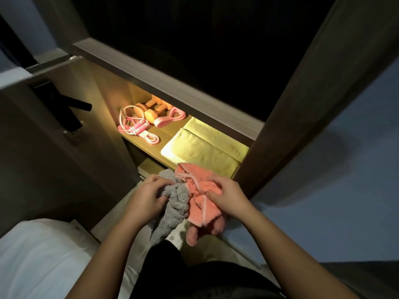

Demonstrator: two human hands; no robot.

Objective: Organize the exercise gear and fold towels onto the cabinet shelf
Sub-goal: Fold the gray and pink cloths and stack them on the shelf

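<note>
In front of the lit cabinet shelf, my left hand grips a crumpled grey towel and my right hand grips a pink towel with a pale trim; both hang down between my hands. On the shelf lies a folded yellow towel at the right. At the shelf's left sit a pink jump rope, two orange dumbbells and a pink resistance band.
A dark wooden cabinet door stands open at the right. A thick wooden board overhangs the shelf. A white bed lies at the lower left. A black door handle juts out on the left panel.
</note>
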